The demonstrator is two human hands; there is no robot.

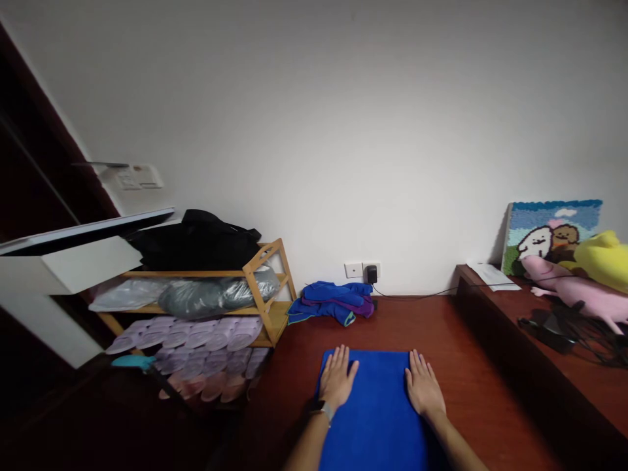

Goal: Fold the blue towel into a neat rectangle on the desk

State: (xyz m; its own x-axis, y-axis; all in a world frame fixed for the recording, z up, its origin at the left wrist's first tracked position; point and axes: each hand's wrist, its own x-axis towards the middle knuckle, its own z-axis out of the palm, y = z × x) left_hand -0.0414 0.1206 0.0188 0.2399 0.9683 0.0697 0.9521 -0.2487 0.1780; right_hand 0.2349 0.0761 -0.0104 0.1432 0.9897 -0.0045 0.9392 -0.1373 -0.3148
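Note:
A blue cloth (375,412) lies spread on the reddish-brown wooden table (481,392), its far edge straight and its near end cut off by the bottom of the view. My left hand (337,378) rests flat near the cloth's far left corner, fingers pointing away from me; a watch (321,411) is on that wrist. At the far right corner my right hand (424,384) lies palm down, partly over the cloth's edge, with fingers outstretched. Behind them, by the wall, sits a crumpled pile of blue and purple cloths (331,302).
A wooden rack (267,294) on the left holds a black bag (201,239), plastic-wrapped items and several slippers (196,331). A black plug (371,275) sits in the wall socket. The raised ledge at right bears a pink plush toy (579,294), cables and a picture (554,226).

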